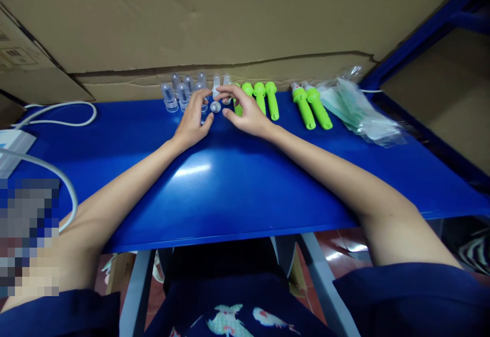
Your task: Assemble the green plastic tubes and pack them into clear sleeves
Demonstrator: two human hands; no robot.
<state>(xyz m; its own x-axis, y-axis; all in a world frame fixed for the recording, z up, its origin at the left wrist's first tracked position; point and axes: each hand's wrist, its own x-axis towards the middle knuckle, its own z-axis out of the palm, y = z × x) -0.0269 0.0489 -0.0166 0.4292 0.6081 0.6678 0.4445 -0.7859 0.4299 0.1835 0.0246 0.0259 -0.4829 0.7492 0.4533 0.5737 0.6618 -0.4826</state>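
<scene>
Both my hands reach to the back of the blue table, with fingers curved and apart. My left hand (192, 119) is beside several clear plastic capsules (184, 95) that stand upright in a cluster, partly covering one. My right hand (245, 110) arches near the left end of a row of bright green handles (260, 97), hiding part of them. Between the hands stands a small clear-and-white cap-like piece (215, 106). Behind the fingertips are small translucent white pieces (216, 82). I see nothing gripped in either hand.
Two green handles with clear tops (305, 111) lie to the right, beside a plastic bag with pale green contents (358, 107). A white cable (76, 104) and a white box (15, 148) are at the left. Cardboard (229, 20) walls the back; the table's front edge (229, 239) is near me.
</scene>
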